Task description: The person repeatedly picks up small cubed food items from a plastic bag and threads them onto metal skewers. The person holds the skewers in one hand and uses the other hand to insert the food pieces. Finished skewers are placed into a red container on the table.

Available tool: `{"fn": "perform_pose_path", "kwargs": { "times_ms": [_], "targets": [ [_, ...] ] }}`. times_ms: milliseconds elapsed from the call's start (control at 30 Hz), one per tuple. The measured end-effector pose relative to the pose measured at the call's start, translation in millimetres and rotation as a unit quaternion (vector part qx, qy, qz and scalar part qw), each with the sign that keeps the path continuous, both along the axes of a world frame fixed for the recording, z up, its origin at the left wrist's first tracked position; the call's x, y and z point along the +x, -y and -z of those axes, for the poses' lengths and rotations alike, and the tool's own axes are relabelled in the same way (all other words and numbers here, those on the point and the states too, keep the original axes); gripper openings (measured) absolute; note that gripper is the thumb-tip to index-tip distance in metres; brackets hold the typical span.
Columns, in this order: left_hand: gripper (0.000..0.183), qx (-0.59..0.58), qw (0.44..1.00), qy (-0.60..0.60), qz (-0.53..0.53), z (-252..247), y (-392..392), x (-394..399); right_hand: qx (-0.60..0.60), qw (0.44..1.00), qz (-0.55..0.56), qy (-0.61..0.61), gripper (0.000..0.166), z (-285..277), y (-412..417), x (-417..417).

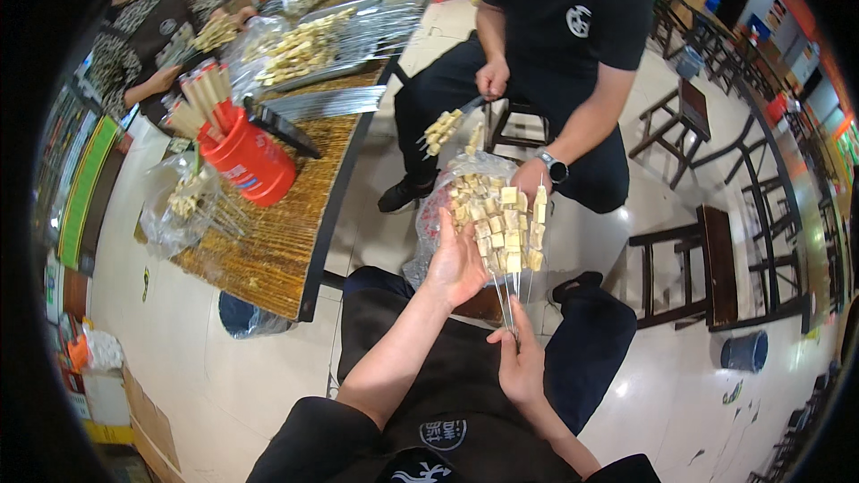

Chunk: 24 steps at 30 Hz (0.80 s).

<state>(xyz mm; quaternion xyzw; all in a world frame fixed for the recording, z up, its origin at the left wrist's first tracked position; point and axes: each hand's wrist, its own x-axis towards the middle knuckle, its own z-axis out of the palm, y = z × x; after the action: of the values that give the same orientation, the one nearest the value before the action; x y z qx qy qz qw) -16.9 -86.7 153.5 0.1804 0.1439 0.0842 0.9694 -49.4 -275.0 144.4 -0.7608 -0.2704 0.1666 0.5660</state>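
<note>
My right hand (522, 362) is closed on the bare ends of several metal skewers. Pale cubes of food, perhaps tofu, are threaded on these skewers (512, 235), which fan out away from me. My left hand (460, 268) has its fingers spread, palm turned toward the cubes at the bundle's left side; whether it touches them I cannot tell. Beneath lies a clear plastic bag (429, 241) with more pale cubes in it, standing between me and a seated person. That person's wristwatch hand (533, 178) is just beyond the skewers, and their other hand holds a small bunch of loaded skewers (444, 131).
The wooden table (282, 241) at left bears a red bucket (251, 164) of sticks, a metal tray (322, 80) of skewers, bare skewers (329, 102) and a bagged bunch (191, 198). Another person works behind it. Wooden stools (718, 268) stand at right; a bin (248, 315) is under the table.
</note>
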Motion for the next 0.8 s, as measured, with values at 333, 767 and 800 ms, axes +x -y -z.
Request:
{"fn": "perform_pose_path", "kwargs": {
  "times_ms": [333,767,800],
  "targets": [
    [0.079,0.041,0.992,0.106,-0.056,-67,-26,-66,-0.025,0.983,-0.146,-0.109,0.030,-52,-16,-18],
    [0.025,0.759,0.092,-0.560,-0.320,-159,-259,-320,0.034,0.931,-0.364,-0.019,0.019,-117,-180,-75],
    [0.026,0.750,0.115,-0.601,-0.252,-159,-270,-328,0.061,0.926,-0.370,0.043,0.018,-119,-201,-86]
  ]
}}
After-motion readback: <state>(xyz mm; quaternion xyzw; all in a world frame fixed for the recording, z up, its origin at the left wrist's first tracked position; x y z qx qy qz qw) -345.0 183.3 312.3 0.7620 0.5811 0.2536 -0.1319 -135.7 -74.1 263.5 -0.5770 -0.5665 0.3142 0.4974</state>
